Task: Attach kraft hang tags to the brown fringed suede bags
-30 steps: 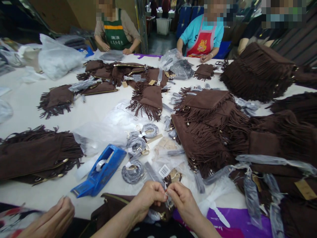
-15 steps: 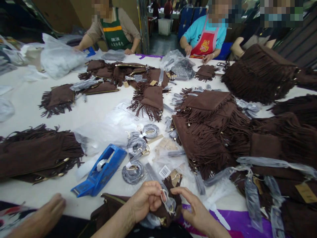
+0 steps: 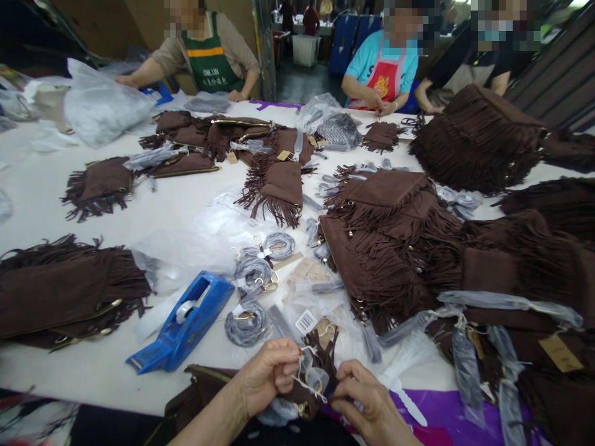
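My left hand [image 3: 269, 376] pinches a white string [image 3: 300, 371] between thumb and forefinger. The string loops down in front of a brown fringed bag [image 3: 193, 390] on my lap, close to its wrapped metal ring. At the string's lower end, the fingers of my right hand [image 3: 365, 399] are drawn together on it. A brown tassel [image 3: 320, 344] and a tag with a barcode [image 3: 306, 322] lie just beyond my hands. My forearms cover part of the bag.
A blue tape dispenser [image 3: 186, 322] and coiled grey straps [image 3: 246, 323] lie ahead to the left. Brown fringed bags [image 3: 385, 266] are piled on the right, others [image 3: 69, 285] on the left. Across the table [image 3: 181, 204] several people work. A white plastic tool [image 3: 409, 406] rests near purple sheeting.
My right hand's fingers, spread before, have closed at the string. Another person's hand at the lower left has gone from view. The string is now stretched more between my hands.
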### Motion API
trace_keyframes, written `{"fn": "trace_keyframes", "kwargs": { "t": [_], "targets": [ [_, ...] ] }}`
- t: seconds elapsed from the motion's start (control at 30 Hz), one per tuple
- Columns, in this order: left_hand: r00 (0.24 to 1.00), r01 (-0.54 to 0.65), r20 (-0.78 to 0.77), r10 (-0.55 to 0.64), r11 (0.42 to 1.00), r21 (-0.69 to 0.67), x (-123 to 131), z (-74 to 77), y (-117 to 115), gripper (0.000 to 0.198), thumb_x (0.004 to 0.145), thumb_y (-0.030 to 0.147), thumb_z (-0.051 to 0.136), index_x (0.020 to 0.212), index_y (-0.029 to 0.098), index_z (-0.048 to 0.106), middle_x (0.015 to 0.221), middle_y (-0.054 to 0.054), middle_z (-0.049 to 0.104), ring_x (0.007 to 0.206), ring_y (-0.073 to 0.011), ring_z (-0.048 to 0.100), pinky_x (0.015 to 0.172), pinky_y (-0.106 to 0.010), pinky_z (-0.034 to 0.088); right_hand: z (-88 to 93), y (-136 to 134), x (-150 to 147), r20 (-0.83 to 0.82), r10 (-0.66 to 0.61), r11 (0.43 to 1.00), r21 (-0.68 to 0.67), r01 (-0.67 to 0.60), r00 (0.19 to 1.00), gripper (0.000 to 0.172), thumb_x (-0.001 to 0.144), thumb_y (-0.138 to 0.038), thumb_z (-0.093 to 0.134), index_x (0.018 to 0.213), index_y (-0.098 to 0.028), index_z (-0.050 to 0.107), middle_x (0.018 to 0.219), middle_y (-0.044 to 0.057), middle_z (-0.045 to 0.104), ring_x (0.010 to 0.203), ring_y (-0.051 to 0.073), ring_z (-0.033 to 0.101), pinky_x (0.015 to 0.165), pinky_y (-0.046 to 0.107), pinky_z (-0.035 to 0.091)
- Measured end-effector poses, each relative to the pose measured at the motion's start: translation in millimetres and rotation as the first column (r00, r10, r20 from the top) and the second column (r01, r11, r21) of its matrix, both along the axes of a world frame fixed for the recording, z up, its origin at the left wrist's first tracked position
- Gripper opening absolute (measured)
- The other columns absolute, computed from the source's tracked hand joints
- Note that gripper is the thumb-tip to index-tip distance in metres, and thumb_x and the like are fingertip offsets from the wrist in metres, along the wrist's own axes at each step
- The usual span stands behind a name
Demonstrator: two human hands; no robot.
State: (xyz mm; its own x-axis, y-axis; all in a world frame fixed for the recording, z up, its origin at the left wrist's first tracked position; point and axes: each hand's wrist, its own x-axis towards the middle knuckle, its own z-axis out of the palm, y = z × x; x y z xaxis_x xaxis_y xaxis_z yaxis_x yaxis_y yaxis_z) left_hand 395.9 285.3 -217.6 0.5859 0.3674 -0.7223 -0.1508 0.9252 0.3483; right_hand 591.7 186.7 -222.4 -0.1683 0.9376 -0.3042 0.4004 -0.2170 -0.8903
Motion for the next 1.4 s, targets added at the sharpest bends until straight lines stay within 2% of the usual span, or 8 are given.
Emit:
{"fn": "trace_keyframes", "kwargs": {
  "t": [0.1,0.2,0.4,0.7,0.9,1.2,1.3,1.4],
  "targets": [
    [0.999,-0.014,0.032,0.014,1.0,-0.002,-1,-2.0,1,0.029,0.053,0.026,0.074,0.063,0.014,0.048,0.043,0.008,0.041,0.033,-0.0011,0.027,0.041,-0.019,0.012,3.1,-1,3,-0.221,-0.111,0.961,-0.272,0.048,0.969,0.022,0.073,-0.035,0.062,0.06,-0.017,0.061,0.06,-0.002,0.048,0.057,0.011,0.046,0.052,0.02,0.033],
    [0.997,-0.071,0.014,0.071,0.997,0.004,-1,-2.3,1,0.029,0.052,0.025,0.074,0.066,0.014,0.051,0.046,0.006,0.048,0.036,-0.0017,0.03,0.042,-0.018,0.016,9.1,0,-3,-0.498,-0.428,0.769,-0.639,0.015,0.754,0.031,0.06,-0.043,0.071,0.061,-0.015,0.057,0.048,-0.005,0.046,0.039,0.004,0.033,0.038,0.016,0.018],
    [0.981,-0.153,-0.083,0.177,0.958,0.244,-1,4.4,-3,0.028,0.055,0.027,0.076,0.065,0.014,0.054,0.049,0.001,0.058,0.047,-0.0068,0.044,0.05,-0.018,0.029,25.2,11,-38,-0.603,-0.7,0.619,-0.779,-0.095,0.382,0.032,0.054,-0.036,0.076,0.059,-0.014,0.055,0.044,-0.007,0.046,0.032,-0.001,0.028,0.03,0.012,0.01],
    [0.967,-0.253,0.072,0.243,0.941,0.225,-13,2.5,-12,0.025,0.059,0.027,0.077,0.071,0.015,0.058,0.054,0.001,0.059,0.054,-0.0095,0.049,0.06,-0.022,0.035,19.3,21,-59,-0.476,-0.793,0.518,-0.855,0.01,0.38,0.03,0.049,-0.032,0.079,0.063,-0.013,0.06,0.048,-0.004,0.058,0.034,0.001,0.046,0.031,0.008,0.028],
    [0.945,-0.326,0.073,0.318,0.922,0.208,-11,4.5,-12,0.026,0.058,0.025,0.078,0.072,0.016,0.058,0.051,0.003,0.057,0.055,-0.0086,0.05,0.058,-0.018,0.035,25.3,22,-50,-0.565,-0.743,0.578,-0.812,-0.081,0.359,0.024,0.048,-0.025,0.077,0.06,-0.009,0.063,0.049,-0.001,0.06,0.032,0.001,0.045,0.026,0.009,0.021],
    [0.982,-0.166,-0.019,0.187,0.911,0.377,-9,8.1,-18,0.025,0.062,0.029,0.074,0.076,0.015,0.058,0.063,-0.002,0.066,0.051,-0.0092,0.052,0.055,-0.02,0.038,19.1,26,-55,-0.499,-0.785,0.528,-0.849,-0.026,0.368,0.03,0.049,-0.028,0.08,0.066,-0.012,0.062,0.043,-0.004,0.055,0.026,0.0,0.039,0.025,0.008,0.02],
    [0.991,0.041,-0.126,0.041,0.811,0.584,-16,15.1,-22,0.021,0.067,0.03,0.07,0.079,0.015,0.061,0.068,-0.003,0.067,0.058,-0.0118,0.056,0.058,-0.021,0.041,16.1,25,-61,-0.465,-0.813,0.518,-0.852,0.073,0.35,0.032,0.05,-0.03,0.082,0.067,-0.012,0.061,0.046,-0.003,0.059,0.029,0.001,0.044,0.027,0.008,0.025],
    [0.953,0.28,-0.299,-0.057,0.552,0.785,-21,25.8,-25,0.013,0.074,0.025,0.062,0.083,0.016,0.064,0.07,-0.003,0.067,0.064,-0.0136,0.058,0.061,-0.02,0.042,12.5,24,-66,-0.447,-0.832,0.517,-0.839,0.17,0.328,0.038,0.045,-0.035,0.085,0.057,-0.013,0.056,0.04,-0.004,0.055,0.027,0.002,0.043,0.026,0.009,0.026]
  ]
}}
